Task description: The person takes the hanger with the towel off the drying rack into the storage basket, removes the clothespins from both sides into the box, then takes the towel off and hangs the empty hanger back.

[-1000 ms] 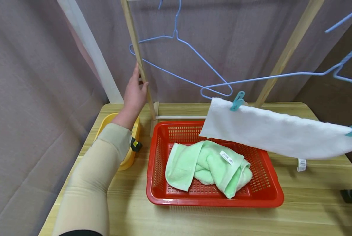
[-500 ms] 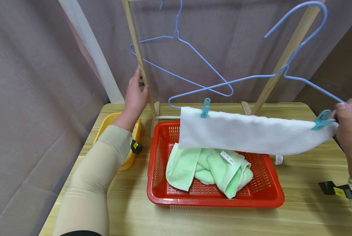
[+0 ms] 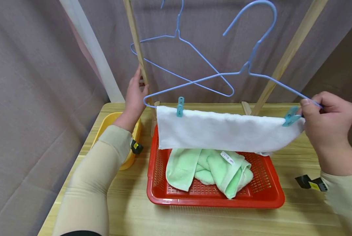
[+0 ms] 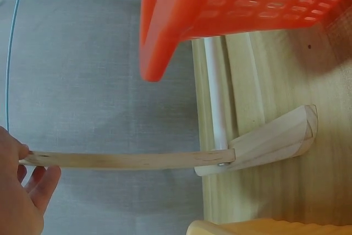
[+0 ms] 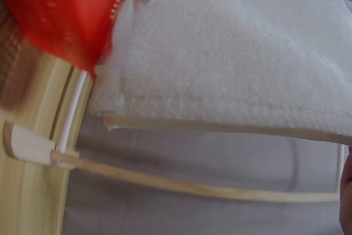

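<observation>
A blue wire hanger point(image 3: 193, 81) is gripped at its right end by my right hand point(image 3: 330, 121). Two teal clips point(image 3: 180, 107) fasten a folded white towel point(image 3: 223, 129) along its lower edge, above a green towel point(image 3: 208, 167) lying in the red basket. The white cloth point(image 5: 236, 53) fills much of the right wrist view. My left hand point(image 3: 136, 95) pinches the left wooden post point(image 3: 134, 36) of the rack; in the left wrist view, fingers and thumb lie on both sides of the post point(image 4: 121, 160).
A second blue hanger point(image 3: 203, 59) hangs behind, inside the rack. The red basket point(image 3: 217, 202) stands on the wooden table point(image 3: 128, 203), with a yellow container point(image 3: 105, 126) left of it, by my left forearm. The rack's right post point(image 3: 290, 52) rises at the back right.
My right hand has come in from the right, bringing the hanger and clipped white towel leftward over the basket. My left hand has stayed on the post.
</observation>
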A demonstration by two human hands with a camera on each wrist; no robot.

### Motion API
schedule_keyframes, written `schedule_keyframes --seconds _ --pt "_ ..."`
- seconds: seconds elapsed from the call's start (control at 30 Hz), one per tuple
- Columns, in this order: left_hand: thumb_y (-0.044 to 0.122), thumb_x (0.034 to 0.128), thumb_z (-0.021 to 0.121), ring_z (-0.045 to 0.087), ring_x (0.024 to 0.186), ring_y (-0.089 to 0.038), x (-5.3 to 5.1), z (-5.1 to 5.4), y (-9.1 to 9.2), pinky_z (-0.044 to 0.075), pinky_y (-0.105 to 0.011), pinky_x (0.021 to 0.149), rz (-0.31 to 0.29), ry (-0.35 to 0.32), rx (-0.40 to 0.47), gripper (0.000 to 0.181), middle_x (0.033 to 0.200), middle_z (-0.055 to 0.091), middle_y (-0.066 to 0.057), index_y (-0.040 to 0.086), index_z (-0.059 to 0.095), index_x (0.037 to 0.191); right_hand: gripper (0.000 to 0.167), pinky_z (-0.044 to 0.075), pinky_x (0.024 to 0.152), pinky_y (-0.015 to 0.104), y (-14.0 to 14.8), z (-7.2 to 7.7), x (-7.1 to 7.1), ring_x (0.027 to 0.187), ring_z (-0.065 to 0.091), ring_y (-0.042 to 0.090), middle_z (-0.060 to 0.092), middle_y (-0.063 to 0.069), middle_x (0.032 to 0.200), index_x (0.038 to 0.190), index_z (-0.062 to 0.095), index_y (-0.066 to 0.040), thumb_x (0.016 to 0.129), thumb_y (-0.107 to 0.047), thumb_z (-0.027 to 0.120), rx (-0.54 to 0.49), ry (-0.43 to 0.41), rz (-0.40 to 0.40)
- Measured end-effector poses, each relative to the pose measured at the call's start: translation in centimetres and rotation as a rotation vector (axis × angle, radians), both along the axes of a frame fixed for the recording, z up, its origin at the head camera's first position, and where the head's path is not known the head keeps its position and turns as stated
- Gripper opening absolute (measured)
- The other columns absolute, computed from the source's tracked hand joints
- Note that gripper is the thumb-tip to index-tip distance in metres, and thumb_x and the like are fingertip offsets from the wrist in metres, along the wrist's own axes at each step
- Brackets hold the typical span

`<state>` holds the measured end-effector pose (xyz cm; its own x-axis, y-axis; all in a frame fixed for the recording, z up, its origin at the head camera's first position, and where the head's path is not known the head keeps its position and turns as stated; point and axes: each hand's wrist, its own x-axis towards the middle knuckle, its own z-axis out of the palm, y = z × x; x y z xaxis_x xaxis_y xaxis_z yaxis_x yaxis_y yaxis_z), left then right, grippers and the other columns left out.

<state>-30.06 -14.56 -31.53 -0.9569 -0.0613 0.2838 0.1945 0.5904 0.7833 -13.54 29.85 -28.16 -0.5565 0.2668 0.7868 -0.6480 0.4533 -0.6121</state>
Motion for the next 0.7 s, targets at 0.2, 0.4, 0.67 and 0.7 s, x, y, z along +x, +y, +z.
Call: schedule_keyframes --seconds 0.2,0.4,0.67,0.7 --pt "0.016 0.1025 0.053 0.052 0.125 -0.018 0.0 -0.3 -0.2 0.049 -0.027 0.098 0.004 0.026 -0.012 0.075 0.142 0.044 -0.004 0.048 0.010 0.155 0.032 0.038 0.051 0.008 -1.7 0.4 -0.1 0.048 0.047 -0.003 0.058 -0.017 0.056 0.052 0.043 0.013 0.080 0.000 0.055 -0.015 0.008 0.023" --pt "0.016 0.1021 0.053 0.054 0.123 -0.019 0.2 -0.4 -0.4 0.049 -0.029 0.098 -0.017 0.049 0.000 0.068 0.141 0.046 -0.005 0.039 0.020 0.157 0.033 0.039 0.052 0.007 -2.3 0.4 0.2 0.049 0.049 -0.004 0.059 -0.017 0.058 0.053 0.044 0.014 0.080 -0.001 0.056 -0.011 0.012 0.041" --pt "0.025 0.1020 0.053 0.054 0.121 -0.017 1.3 0.5 -1.5 0.048 -0.029 0.097 -0.009 0.048 0.050 0.056 0.140 0.050 0.000 0.035 0.032 0.153 0.033 0.038 0.051 0.008 -2.3 0.1 0.1 0.049 0.048 -0.004 0.057 -0.017 0.057 0.053 0.044 0.014 0.080 0.001 0.057 -0.008 0.010 0.037" --pt "0.025 0.1021 0.054 0.054 0.120 -0.017 1.6 0.6 -1.7 0.048 -0.029 0.097 -0.007 0.056 0.057 0.054 0.139 0.051 0.000 0.032 0.035 0.152 0.033 0.038 0.052 0.008 -2.2 0.0 0.1 0.049 0.048 -0.004 0.057 -0.018 0.057 0.053 0.043 0.015 0.080 0.001 0.057 -0.001 0.012 0.036"
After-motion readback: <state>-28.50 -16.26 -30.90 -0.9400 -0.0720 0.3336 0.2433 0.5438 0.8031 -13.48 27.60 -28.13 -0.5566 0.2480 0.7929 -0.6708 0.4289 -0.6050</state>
